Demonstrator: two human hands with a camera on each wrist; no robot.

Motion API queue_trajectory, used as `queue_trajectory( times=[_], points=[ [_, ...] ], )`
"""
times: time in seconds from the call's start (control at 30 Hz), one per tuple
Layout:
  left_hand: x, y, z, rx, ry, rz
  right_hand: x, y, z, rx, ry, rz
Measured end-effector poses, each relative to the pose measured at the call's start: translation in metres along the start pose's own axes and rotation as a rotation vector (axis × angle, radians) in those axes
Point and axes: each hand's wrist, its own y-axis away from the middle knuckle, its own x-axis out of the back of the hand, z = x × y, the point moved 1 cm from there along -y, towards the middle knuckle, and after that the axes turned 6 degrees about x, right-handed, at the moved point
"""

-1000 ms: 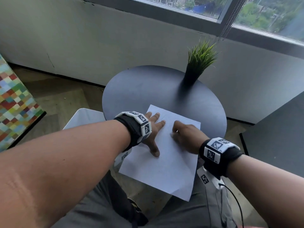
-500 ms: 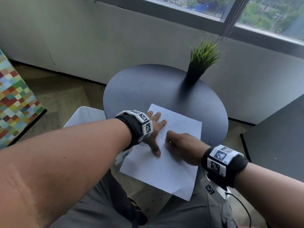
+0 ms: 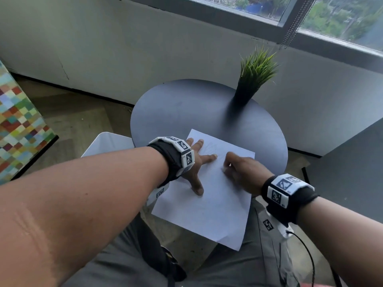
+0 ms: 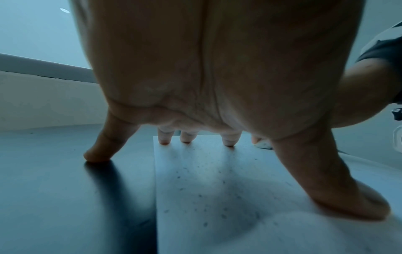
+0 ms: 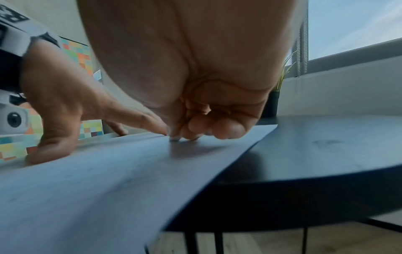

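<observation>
A white sheet of paper (image 3: 207,214) lies on the near side of a round dark table (image 3: 176,108) and overhangs its near edge above my lap. My left hand (image 3: 196,162) is spread flat on the sheet's far left part, thumb (image 4: 348,202) and three fingers on the paper (image 4: 217,189), little finger (image 4: 95,154) on the bare table (image 4: 54,189). My right hand (image 3: 242,168) is curled, fingertips down on the paper (image 5: 87,180), pinching a small white piece (image 4: 262,144), perhaps an eraser. Faint pencil lines (image 3: 209,148) show near the left fingers.
A potted grass plant (image 3: 252,77) stands at the table's far right side. A white stool or box (image 3: 107,143) sits left of the table, a colourful checkered seat (image 3: 18,125) farther left, a dark surface (image 3: 352,168) to the right. A wall and a window are behind.
My right hand slid towards me and leftwards over the paper, then back out to the right. The left hand and the sheet stayed put.
</observation>
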Motion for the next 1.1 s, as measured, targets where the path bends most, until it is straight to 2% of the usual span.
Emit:
queue_trajectory(
  times=[0.07,0.17,0.2,0.23,0.33,0.37,0.47,0.53,0.63,0.67,0.73,0.8,0.83,0.87,1.0,1.1],
  points=[
    [0.000,0.001,0.000,0.001,-0.002,-0.005,-0.004,0.001,-0.008,0.003,0.004,-0.002],
    [0.000,0.000,0.001,0.000,-0.013,-0.006,-0.023,0.014,-0.037,0.246,-0.015,-0.121],
    [0.000,0.001,0.000,0.000,-0.013,-0.006,-0.022,0.013,-0.037,0.265,-0.025,-0.143],
    [0.000,0.001,0.001,-0.001,-0.008,-0.008,-0.018,0.008,-0.033,0.229,-0.032,-0.131],
    [0.000,0.001,0.001,-0.002,0.006,-0.001,-0.004,-0.007,-0.008,-0.004,-0.058,0.012],
    [0.000,0.002,0.000,-0.004,0.007,0.000,-0.004,-0.006,-0.009,-0.019,-0.057,0.028],
    [-0.001,0.001,0.000,-0.001,0.008,-0.003,-0.015,0.008,-0.031,0.184,-0.021,-0.108],
    [0.000,0.001,0.000,0.001,-0.003,-0.008,-0.014,0.012,-0.029,0.212,-0.036,-0.179],
    [0.001,0.001,0.001,0.000,0.000,-0.006,0.000,-0.001,-0.001,-0.033,-0.025,-0.023],
    [0.001,0.002,0.001,0.002,-0.002,-0.009,0.000,-0.001,0.001,-0.069,-0.017,0.006],
    [0.002,0.004,0.001,0.006,-0.003,-0.016,-0.004,0.007,-0.014,0.028,0.014,-0.056],
    [0.003,0.004,0.002,0.010,-0.008,-0.023,-0.013,0.021,-0.034,0.215,0.016,-0.162],
    [0.003,0.004,0.002,0.012,-0.012,-0.029,-0.014,0.024,-0.034,0.243,0.001,-0.184],
    [0.003,0.003,0.002,0.014,-0.013,-0.033,-0.012,0.021,-0.028,0.207,-0.013,-0.160],
    [0.009,0.009,0.008,0.007,-0.055,-0.023,-0.003,0.000,0.021,-0.180,-0.159,0.033],
    [0.015,0.009,0.019,-0.008,-0.118,-0.010,-0.007,-0.005,0.035,-0.215,-0.176,0.064]
  ],
)
